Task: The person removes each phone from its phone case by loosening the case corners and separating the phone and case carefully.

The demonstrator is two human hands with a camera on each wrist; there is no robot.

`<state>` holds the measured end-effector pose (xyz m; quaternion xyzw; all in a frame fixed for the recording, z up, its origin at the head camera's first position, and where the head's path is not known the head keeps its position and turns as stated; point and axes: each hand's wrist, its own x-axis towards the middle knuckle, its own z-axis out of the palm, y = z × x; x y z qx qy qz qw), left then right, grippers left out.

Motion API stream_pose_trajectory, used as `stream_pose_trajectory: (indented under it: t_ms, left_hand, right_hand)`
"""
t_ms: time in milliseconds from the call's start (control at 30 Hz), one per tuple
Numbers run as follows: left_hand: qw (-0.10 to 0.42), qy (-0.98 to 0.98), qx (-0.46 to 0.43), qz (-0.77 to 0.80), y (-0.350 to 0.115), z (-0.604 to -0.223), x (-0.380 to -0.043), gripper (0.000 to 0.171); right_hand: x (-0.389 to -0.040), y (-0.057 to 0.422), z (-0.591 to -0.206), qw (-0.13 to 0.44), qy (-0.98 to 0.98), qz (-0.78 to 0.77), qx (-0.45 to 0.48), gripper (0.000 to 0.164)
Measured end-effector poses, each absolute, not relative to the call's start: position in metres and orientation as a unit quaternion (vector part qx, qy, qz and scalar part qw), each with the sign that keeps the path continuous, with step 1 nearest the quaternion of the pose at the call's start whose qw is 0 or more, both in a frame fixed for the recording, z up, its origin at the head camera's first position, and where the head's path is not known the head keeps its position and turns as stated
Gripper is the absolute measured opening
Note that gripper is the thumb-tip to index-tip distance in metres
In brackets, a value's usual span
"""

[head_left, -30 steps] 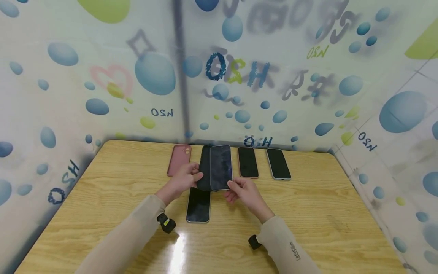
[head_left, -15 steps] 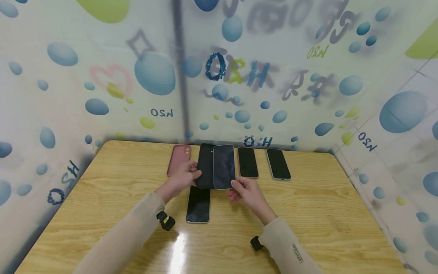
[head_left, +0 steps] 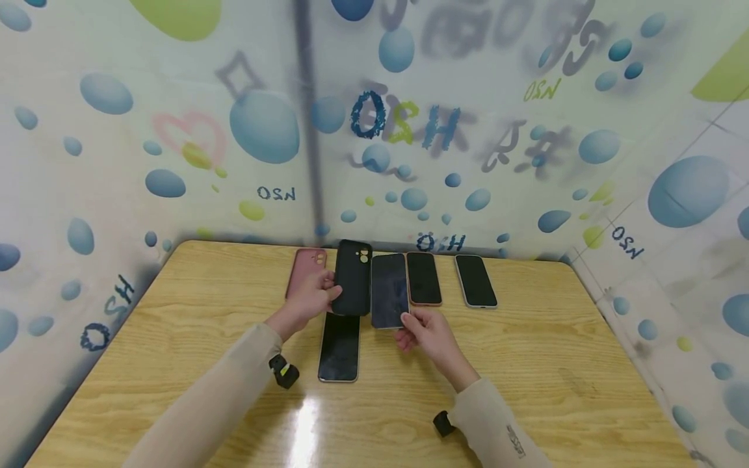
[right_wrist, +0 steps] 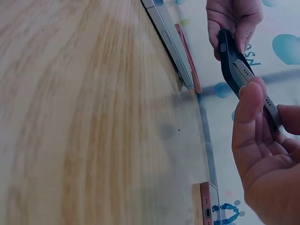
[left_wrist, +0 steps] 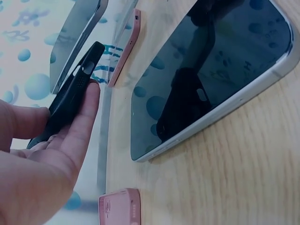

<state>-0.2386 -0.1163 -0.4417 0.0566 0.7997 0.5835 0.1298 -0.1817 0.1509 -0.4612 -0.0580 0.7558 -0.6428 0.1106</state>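
My left hand [head_left: 310,299] pinches a black phone case [head_left: 352,279] by its left edge, its camera cutouts at the top right. In the left wrist view the case [left_wrist: 70,101] is held edge-on between thumb and fingers, above the table. My right hand [head_left: 430,335] grips a dark-screened phone [head_left: 389,292] by its lower right corner. The phone stands just right of the case, their long edges side by side. In the right wrist view, the phone's pale lower edge [right_wrist: 272,110] shows between thumb and fingers. Below the case lies another phone [head_left: 339,351], its upper end hidden.
A pink phone case [head_left: 304,270] lies behind my left hand. Two more phones rest at the back right: one with a pink edge [head_left: 424,278], one with a white edge [head_left: 476,281]. The wooden table [head_left: 556,364] meets a patterned wall [head_left: 503,162].
The phone in my right hand has shifted right, from overlapping the black case to beside it. The case has tilted and risen slightly in my left hand, uncovering its camera cutouts.
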Motion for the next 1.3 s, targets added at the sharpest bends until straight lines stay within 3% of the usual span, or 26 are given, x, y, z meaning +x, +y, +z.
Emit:
stream_pose_trajectory:
  t_ms: [200,367,1300]
  left_hand:
    - [0.124,0.794,0.066,0.591,-0.118,-0.440,-0.243,0.021]
    - [0.126,0.800,0.060,0.583,-0.118,-0.438,-0.247,0.031]
    - [0.111,0.822,0.036,0.557,-0.118,-0.437,-0.263,0.038]
  right_hand:
    - [-0.175,0.156,-0.460,0.109,0.761,-0.637,-0.049,0.027]
    - [-0.171,0.162,-0.461,0.113,0.767,-0.630,-0.042,0.029]
    - [-0.144,0.172,-0.472,0.163,0.776,-0.609,-0.010,0.032]
